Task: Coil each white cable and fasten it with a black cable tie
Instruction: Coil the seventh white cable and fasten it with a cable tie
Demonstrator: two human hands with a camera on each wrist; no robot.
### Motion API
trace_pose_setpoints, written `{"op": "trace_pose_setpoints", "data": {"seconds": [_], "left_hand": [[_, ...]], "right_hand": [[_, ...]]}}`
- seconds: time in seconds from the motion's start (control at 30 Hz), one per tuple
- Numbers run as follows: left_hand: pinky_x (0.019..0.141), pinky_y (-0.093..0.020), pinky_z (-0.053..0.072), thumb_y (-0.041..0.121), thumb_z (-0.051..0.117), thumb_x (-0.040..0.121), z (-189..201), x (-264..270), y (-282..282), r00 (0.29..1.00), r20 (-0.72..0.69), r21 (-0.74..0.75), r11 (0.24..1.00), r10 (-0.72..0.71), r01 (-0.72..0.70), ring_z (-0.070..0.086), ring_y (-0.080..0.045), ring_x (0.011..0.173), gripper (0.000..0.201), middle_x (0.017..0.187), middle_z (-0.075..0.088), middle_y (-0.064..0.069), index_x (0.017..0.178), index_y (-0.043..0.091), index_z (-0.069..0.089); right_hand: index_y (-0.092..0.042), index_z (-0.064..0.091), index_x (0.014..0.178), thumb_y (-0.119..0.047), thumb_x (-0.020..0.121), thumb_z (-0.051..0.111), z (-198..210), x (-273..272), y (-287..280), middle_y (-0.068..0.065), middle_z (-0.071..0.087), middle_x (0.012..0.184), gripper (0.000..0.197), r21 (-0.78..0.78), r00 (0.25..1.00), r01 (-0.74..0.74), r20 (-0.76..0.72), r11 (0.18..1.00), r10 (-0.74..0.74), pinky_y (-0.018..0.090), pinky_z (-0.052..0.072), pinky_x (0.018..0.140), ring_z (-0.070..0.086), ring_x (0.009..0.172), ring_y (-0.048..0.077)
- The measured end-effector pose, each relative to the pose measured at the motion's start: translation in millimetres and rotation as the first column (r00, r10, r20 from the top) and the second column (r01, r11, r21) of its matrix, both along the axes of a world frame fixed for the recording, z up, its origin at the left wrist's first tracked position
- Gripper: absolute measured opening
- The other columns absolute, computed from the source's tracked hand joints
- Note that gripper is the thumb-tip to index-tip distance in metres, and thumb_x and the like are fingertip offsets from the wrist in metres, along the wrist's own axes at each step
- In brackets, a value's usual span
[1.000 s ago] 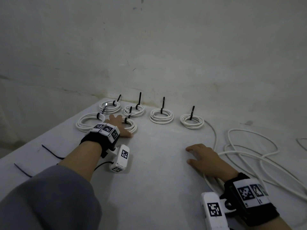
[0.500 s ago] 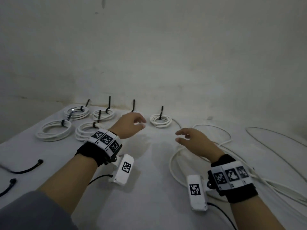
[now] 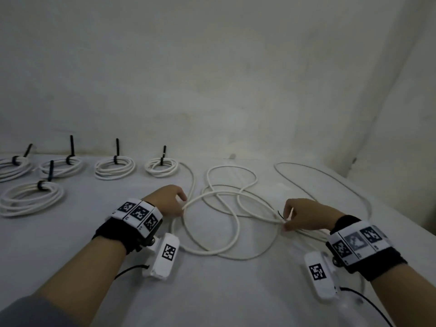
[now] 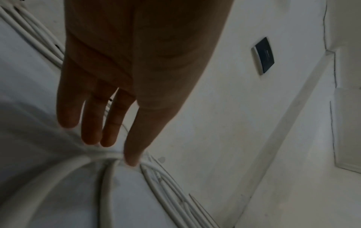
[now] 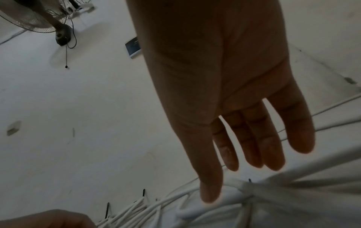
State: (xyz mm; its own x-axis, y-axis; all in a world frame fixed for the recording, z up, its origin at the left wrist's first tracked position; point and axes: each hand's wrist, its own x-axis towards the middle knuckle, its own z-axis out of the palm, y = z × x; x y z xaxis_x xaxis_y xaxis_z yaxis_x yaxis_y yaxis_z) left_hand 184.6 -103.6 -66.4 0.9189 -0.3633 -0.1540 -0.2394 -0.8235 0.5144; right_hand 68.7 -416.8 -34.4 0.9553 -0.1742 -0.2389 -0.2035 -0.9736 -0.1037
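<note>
A loose white cable (image 3: 219, 192) lies in wide, crossing loops on the white table (image 3: 70, 232). My left hand (image 3: 182, 204) is at the left side of the loops. In the left wrist view its fingers are extended and the thumb tip touches the cable (image 4: 78, 162). My right hand (image 3: 286, 219) is lowered onto the right side, by the cable's dark-tipped end (image 3: 279, 212). The right wrist view shows straight fingers, with the thumb (image 5: 210, 192) just above the blurred cable (image 5: 293, 182). Several tied coils (image 3: 114, 167) with upright black ties (image 3: 117, 147) lie at the back left.
A wall runs right behind the table. A thinner loop of white cable (image 3: 330, 175) reaches toward the table's right edge (image 3: 389, 208). One coil (image 3: 31, 197) lies nearer me at the left. White camera modules hang under both wrists.
My view has swung right, from the tied coils to the loose cable. Both hands have come down from mid-air onto the cable, left hand on its left loop, right hand at its end.
</note>
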Motion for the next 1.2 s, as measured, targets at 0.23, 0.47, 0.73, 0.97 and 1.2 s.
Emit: {"op": "trace_pose_setpoints", "data": {"seconds": [0.23, 0.47, 0.73, 0.97, 1.2], "left_hand": [[0.083, -0.032, 0.051, 0.002, 0.059, 0.084, -4, 1, -1, 0.999, -0.038, 0.058, 0.998, 0.027, -0.025, 0.056, -0.025, 0.106, 0.033, 0.119, 0.055, -0.012, 0.114, 0.013, 0.054], [0.078, -0.031, 0.049, 0.005, 0.046, 0.094, 0, -1, 5, 0.993, -0.087, -0.040, 0.996, 0.082, -0.086, 0.059, -0.025, 0.095, 0.023, 0.109, 0.060, -0.014, 0.110, 0.007, 0.062], [0.051, -0.025, 0.052, 0.027, 0.040, 0.101, 23, -19, 14, 0.961, -0.276, -0.625, 0.755, 0.027, -0.201, 0.048, -0.014, 0.048, 0.026, 0.065, 0.046, -0.004, 0.084, 0.009, 0.049], [0.034, -0.014, 0.021, 0.025, 0.035, 0.103, 26, -10, 21, 0.987, -0.142, -0.816, 0.556, 0.078, -0.161, 0.023, -0.003, 0.038, 0.033, 0.060, 0.026, 0.002, 0.071, 0.017, 0.037], [0.078, -0.033, 0.044, 0.027, 0.046, 0.099, 29, -16, 11, 0.980, 0.063, -0.547, 0.828, 0.190, -0.125, 0.054, -0.023, 0.087, 0.020, 0.108, 0.052, -0.013, 0.111, 0.015, 0.056]], "right_hand": [[-0.017, 0.050, 0.090, 0.000, 0.083, 0.062, -7, -7, -1, 0.002, 0.054, 0.085, 0.022, 0.107, 0.999, 0.013, -0.050, 0.994, -0.008, 0.027, 0.050, 0.050, 0.063, 0.056, 0.018], [-0.008, 0.062, 0.093, 0.001, 0.091, 0.052, 35, -14, -14, 0.005, 0.065, 0.074, 0.014, 0.385, 0.879, -0.020, 0.446, 0.923, -0.167, 0.021, 0.048, 0.045, 0.058, 0.048, 0.013], [-0.004, 0.062, 0.095, -0.002, 0.096, 0.049, 70, -18, -35, 0.007, 0.059, 0.072, 0.013, 0.739, 0.607, -0.207, 0.611, 0.641, -0.508, 0.017, 0.044, 0.045, 0.046, 0.043, 0.002], [-0.010, 0.060, 0.088, -0.008, 0.096, 0.052, 58, -29, -33, 0.007, 0.056, 0.068, 0.011, 0.755, 0.729, -0.161, 0.525, 0.636, -0.439, 0.019, 0.050, 0.052, 0.049, 0.044, 0.004], [-0.014, 0.053, 0.116, 0.003, 0.097, 0.039, 60, -43, 1, 0.004, 0.051, 0.073, 0.029, 0.944, 0.805, -0.275, 0.330, 0.183, -0.492, 0.024, 0.053, 0.060, 0.048, 0.050, 0.007]]}}
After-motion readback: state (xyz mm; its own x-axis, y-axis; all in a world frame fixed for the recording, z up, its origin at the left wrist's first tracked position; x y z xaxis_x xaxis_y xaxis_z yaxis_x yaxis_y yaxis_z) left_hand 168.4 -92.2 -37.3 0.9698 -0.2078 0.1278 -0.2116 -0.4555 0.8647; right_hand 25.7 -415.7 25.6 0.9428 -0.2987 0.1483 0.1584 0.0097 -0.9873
